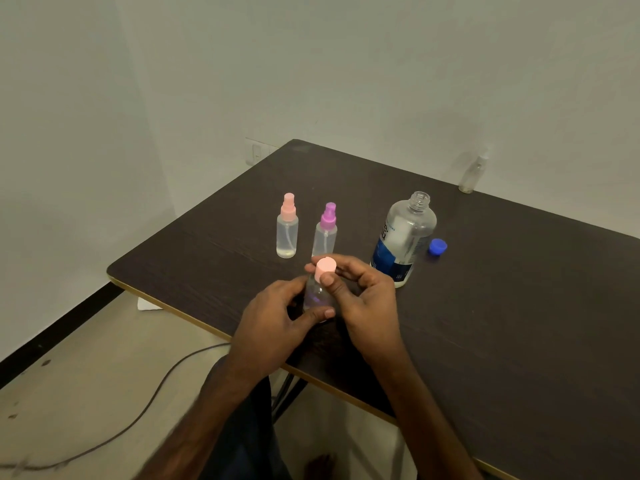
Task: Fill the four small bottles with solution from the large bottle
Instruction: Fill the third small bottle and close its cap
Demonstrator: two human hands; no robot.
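- A plain indoor room, most likely in a home or a small office; nothing shows which.
- Bare, pale painted walls (346,64) meet in a corner, with a white wall switch plate (256,152) set just behind the counter.
- The dark wood-grain counter with a light edge strip (485,306) looks like an ordinary desk.
- A pale hard floor (86,393) is bordered by a black skirting strip (52,330), and a thin grey cable (156,400) trails loose across it.
- Household items stand on the counter: a small clear plastic spray bottle with a pink top (287,226) and a large clear plastic bottle with a blue label (403,240).
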